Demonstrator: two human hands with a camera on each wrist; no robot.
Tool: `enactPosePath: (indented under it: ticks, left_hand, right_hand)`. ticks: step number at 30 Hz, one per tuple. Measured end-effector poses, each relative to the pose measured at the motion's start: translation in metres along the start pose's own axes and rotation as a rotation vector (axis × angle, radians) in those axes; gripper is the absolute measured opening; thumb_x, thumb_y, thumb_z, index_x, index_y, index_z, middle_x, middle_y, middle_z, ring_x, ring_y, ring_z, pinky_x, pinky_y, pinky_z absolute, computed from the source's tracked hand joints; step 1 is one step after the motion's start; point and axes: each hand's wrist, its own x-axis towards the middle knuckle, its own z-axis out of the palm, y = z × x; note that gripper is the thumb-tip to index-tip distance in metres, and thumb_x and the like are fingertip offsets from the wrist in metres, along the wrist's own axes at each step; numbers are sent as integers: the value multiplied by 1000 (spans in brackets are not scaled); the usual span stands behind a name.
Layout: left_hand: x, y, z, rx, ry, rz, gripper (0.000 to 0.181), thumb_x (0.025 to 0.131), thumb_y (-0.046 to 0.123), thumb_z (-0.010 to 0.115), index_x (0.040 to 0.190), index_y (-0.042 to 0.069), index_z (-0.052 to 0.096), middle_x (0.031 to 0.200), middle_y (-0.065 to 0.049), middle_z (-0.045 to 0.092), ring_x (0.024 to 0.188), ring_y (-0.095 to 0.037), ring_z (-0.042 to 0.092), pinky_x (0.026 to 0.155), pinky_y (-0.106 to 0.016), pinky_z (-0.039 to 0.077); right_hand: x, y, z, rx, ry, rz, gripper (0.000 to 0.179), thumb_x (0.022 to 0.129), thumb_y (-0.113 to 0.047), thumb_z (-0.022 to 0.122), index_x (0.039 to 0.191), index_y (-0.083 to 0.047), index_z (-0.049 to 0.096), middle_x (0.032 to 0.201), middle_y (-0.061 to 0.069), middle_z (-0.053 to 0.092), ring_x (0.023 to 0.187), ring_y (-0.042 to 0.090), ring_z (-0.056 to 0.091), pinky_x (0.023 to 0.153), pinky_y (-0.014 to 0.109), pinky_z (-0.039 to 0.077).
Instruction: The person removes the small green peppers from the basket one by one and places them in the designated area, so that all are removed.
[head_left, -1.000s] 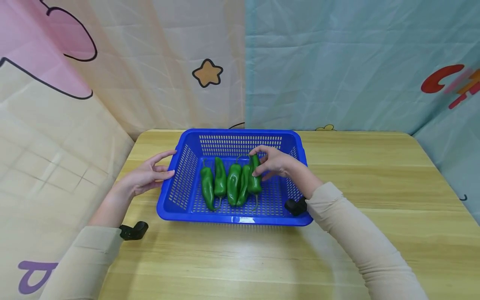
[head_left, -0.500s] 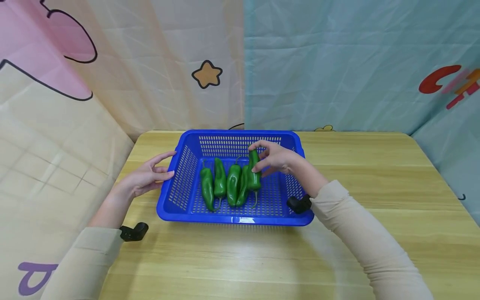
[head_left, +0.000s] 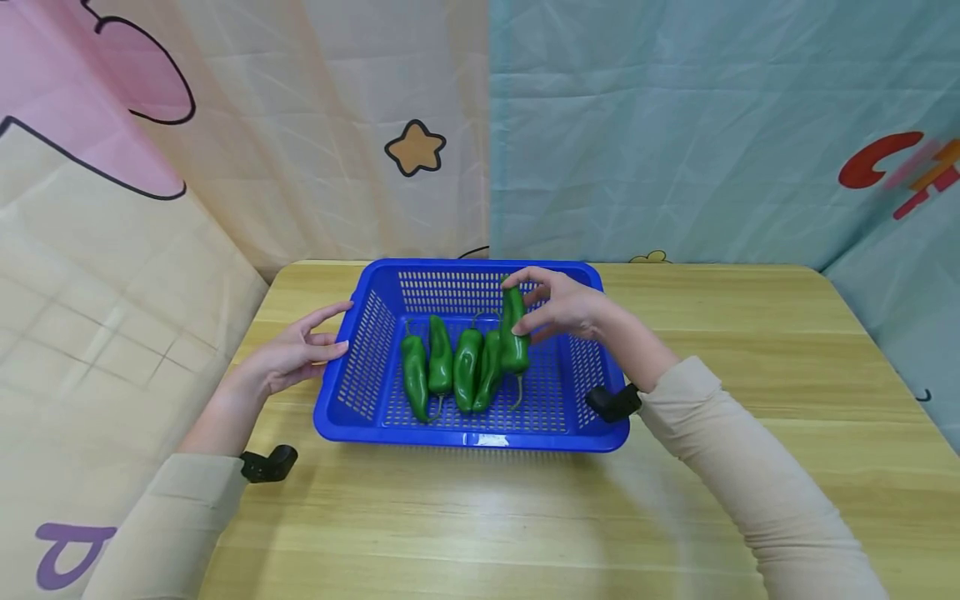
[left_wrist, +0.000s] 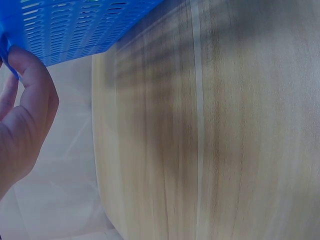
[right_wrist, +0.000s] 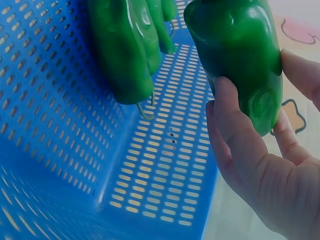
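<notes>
My right hand (head_left: 564,307) holds a long green pepper (head_left: 515,354) between thumb and fingers, its stem hanging downward, over the right part of a blue plastic basket (head_left: 471,437). Seen from the right wrist, the held pepper (right_wrist: 240,47) fills the upper right, with fingers on both sides of it. Several more green peppers (head_left: 415,377) lie in a row on the basket's slotted floor, left of the held one. My left hand (head_left: 296,350) grips the basket's left rim; in the left wrist view its bent fingers (left_wrist: 32,82) are at the rim, and the fingertips are partly hidden.
The basket stands on a light wooden table (head_left: 750,367). Printed cloth curtains (head_left: 645,125) hang behind the table and at both sides. Each wrist carries a small black camera mount (head_left: 268,463). Wood surface extends to the right of the basket and in front of it.
My right hand has raised the pepper from beside the others and moved slightly back and to the right with it. The left hand has stayed at the basket's rim.
</notes>
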Motion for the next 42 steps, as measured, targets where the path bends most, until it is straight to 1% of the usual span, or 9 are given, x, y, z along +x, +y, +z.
enactPosePath:
  ticks: [10, 16, 20, 26, 33, 42]
  left_hand:
    - [0, -1, -1, -9, -6, -1, 76, 93, -1, 53, 151, 17, 7, 100, -7, 65, 85, -20, 66, 73, -34, 56]
    - [1, -1, -1, -7, -2, -2, 77, 92, 0, 54, 151, 17, 7, 98, -7, 65, 84, -20, 66, 73, -34, 56]
    - [1, -1, -1, 4, 6, -1, 77, 92, 1, 55, 150, 17, 8, 96, -7, 65, 83, -19, 65, 72, -33, 56]
    - [1, 0, -1, 1, 12, -6, 76, 92, 0, 55, 150, 17, 9, 94, -7, 65, 82, -18, 66, 72, -33, 56]
    - [0, 0, 0, -1, 17, -12, 76, 92, 0, 54, 151, 17, 9, 93, -6, 65, 81, -18, 66, 72, -32, 56]
    - [0, 1, 1, 2, 22, -15, 76, 92, 1, 55, 151, 17, 9, 94, -6, 65, 81, -18, 66, 72, -32, 56]
  right_hand:
    - [-10, -7, -9, 1, -17, -36, 70, 76, 17, 62, 137, -4, 34, 123, 26, 39, 87, 29, 62, 74, 48, 54]
    - [-14, -7, -15, 17, -32, -54, 69, 76, 17, 61, 136, -3, 33, 123, 26, 38, 92, 31, 59, 77, 51, 53]
    - [-17, -7, -19, 16, -34, -64, 68, 77, 17, 60, 136, -2, 31, 125, 26, 37, 95, 31, 57, 76, 48, 54]
    - [-24, -8, -27, 39, -30, -72, 67, 77, 18, 59, 134, -2, 32, 127, 27, 34, 97, 30, 56, 78, 48, 53]
    - [-30, -8, -38, 24, -10, -71, 66, 78, 14, 61, 135, -4, 32, 127, 28, 34, 94, 29, 59, 78, 45, 54]
    - [-41, -6, -50, 21, 30, -64, 65, 79, 14, 60, 133, -8, 34, 127, 26, 34, 96, 30, 59, 78, 44, 54]
